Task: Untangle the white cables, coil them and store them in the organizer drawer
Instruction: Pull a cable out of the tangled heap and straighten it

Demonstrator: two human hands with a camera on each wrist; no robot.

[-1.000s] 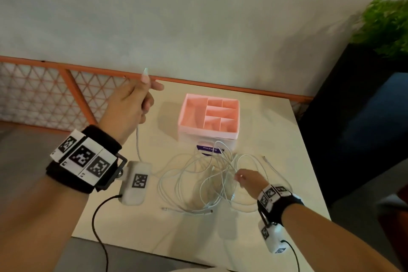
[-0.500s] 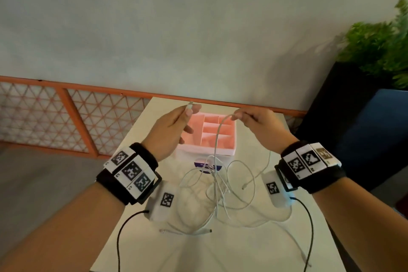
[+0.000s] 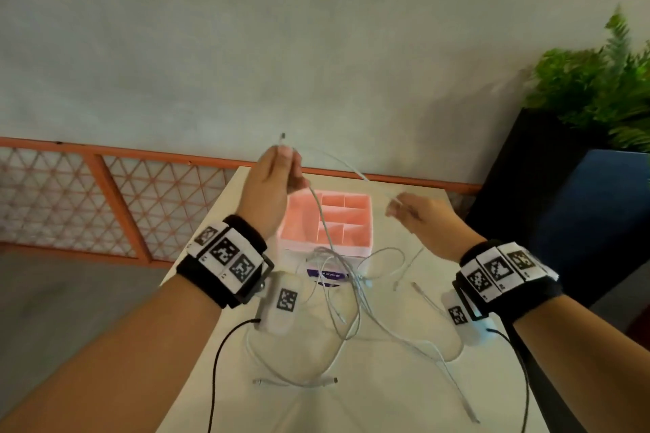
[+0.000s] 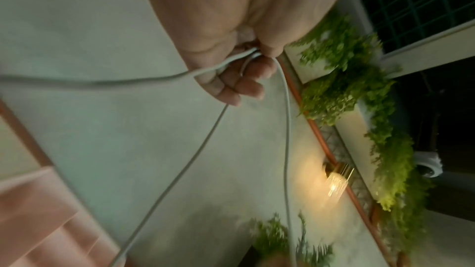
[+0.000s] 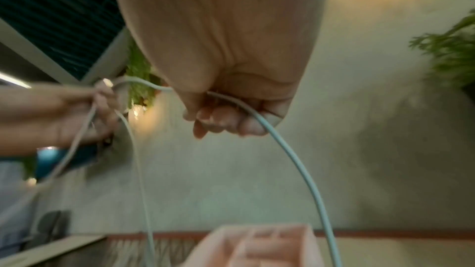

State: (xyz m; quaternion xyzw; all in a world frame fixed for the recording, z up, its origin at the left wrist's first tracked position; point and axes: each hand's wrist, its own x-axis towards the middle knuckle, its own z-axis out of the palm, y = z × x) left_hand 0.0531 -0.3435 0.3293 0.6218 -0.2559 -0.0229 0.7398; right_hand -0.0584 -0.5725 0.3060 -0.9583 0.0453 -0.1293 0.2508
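Note:
My left hand [image 3: 281, 165] is raised over the table and grips one white cable [image 3: 334, 165] near its end, with the connector tip [image 3: 282, 135] poking above the fingers. My right hand [image 3: 401, 207] pinches the same cable further along, so it arcs between both hands. From there it drops past the pink organizer [image 3: 327, 250] into a loose tangle of white cables [image 3: 346, 286] on the white table [image 3: 387, 397]. In the left wrist view, curled fingers [image 4: 246, 80] hold cable strands [image 4: 285, 129]. In the right wrist view, fingers [image 5: 226, 117] grip the cable [image 5: 295, 161].
The organizer has several open compartments and stands at the table's far side on a purple label [image 3: 329, 274]. An orange lattice railing [image 3: 105, 193] runs behind the table. A plant [image 3: 598, 91] in a dark planter stands at the right. Loose connector ends [image 3: 418, 286] lie on the table.
My right hand left the tangle, rose and took hold of the cable. My left hand moved right and up with the cable end. The hands have since moved apart, stretching the cable.

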